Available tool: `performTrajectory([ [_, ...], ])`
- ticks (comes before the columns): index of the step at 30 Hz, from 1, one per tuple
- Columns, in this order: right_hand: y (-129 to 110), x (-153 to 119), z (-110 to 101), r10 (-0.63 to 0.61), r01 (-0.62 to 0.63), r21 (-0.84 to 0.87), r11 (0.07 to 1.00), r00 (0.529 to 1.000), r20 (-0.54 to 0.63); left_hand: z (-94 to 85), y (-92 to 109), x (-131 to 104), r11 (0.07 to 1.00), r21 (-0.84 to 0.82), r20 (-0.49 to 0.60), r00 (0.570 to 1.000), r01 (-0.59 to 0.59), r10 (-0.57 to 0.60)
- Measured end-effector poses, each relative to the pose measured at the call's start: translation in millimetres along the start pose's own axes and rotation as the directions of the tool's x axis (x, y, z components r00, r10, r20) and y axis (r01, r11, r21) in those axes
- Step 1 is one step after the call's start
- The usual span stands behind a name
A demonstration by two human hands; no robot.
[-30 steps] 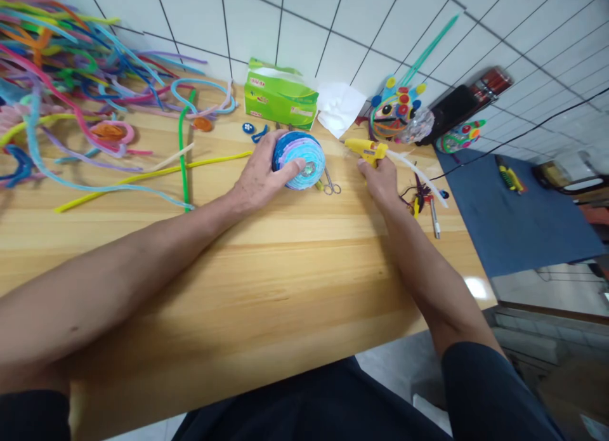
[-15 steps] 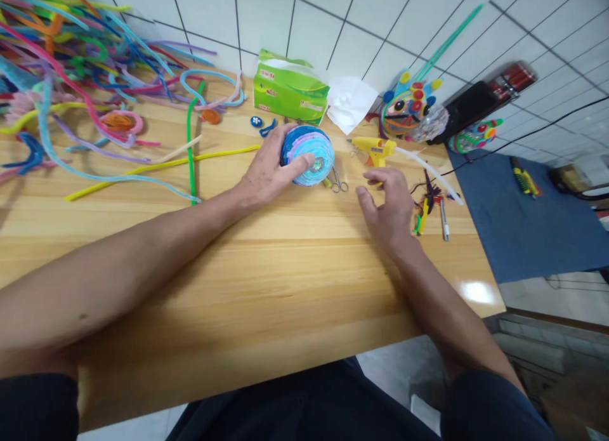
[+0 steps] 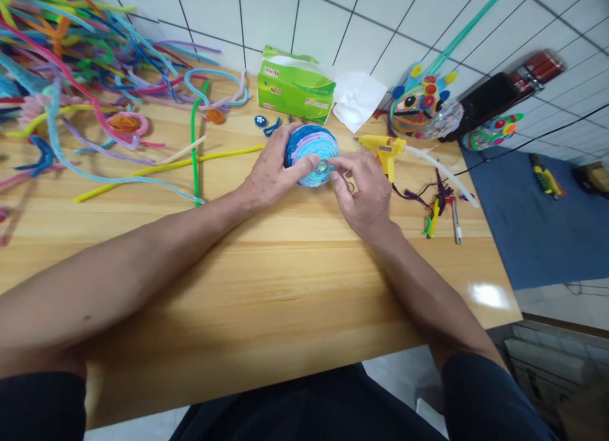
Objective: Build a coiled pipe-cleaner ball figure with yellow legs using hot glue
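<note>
Right hand (image 3: 365,190) moved onto coiled ball (image 3: 318,144), glue gun (image 3: 384,146) just beyond.

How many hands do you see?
2: the left hand holds the blue-and-purple coiled piece from its left side; the right hand has its fingers near the middle. No others show.

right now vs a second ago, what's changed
The right hand let go of the yellow glue gun and moved left to the blue-and-purple wound piece. The left hand still grips that piece; the green tissue pack stayed put.
</note>
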State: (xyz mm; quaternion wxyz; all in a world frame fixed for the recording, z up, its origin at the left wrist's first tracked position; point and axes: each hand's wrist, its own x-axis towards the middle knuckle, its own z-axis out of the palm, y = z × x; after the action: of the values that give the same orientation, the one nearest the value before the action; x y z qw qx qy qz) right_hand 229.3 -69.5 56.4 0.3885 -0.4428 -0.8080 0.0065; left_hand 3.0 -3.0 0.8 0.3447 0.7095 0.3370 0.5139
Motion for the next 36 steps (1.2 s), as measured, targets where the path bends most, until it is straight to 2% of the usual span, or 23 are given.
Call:
performTrajectory([
  [11, -1.8, -1.8, 0.3, 0.036, -0.036, 0.011, 0.999, 0.999, 0.025, -0.2, -5.0, 0.2, 1.000, 0.004, -0.009, 1.000, -0.001, 0.001],
  [19, -4.6, -1.5, -0.9, 0.029, -0.031, 0.072, 0.997, 0.999, 0.031, -0.6, -0.1, 0.6, 1.000, -0.002, 0.005, 1.000, 0.009, -0.009],
  [25, -4.8, -3.8, 0.1, 0.066, -0.069, 0.054, 0.996, 0.996, 0.057, -1.4, 1.9, 0.4, 1.000, -0.010, 0.003, 1.000, 0.007, -0.007],
  [36, 0.4, -9.2, 5.7, -0.086, 0.087, 0.028, 0.996, 0.996, -0.026, -1.1, 3.0, 0.1, 0.999, 0.042, 0.013, 1.000, 0.019, -0.020],
])
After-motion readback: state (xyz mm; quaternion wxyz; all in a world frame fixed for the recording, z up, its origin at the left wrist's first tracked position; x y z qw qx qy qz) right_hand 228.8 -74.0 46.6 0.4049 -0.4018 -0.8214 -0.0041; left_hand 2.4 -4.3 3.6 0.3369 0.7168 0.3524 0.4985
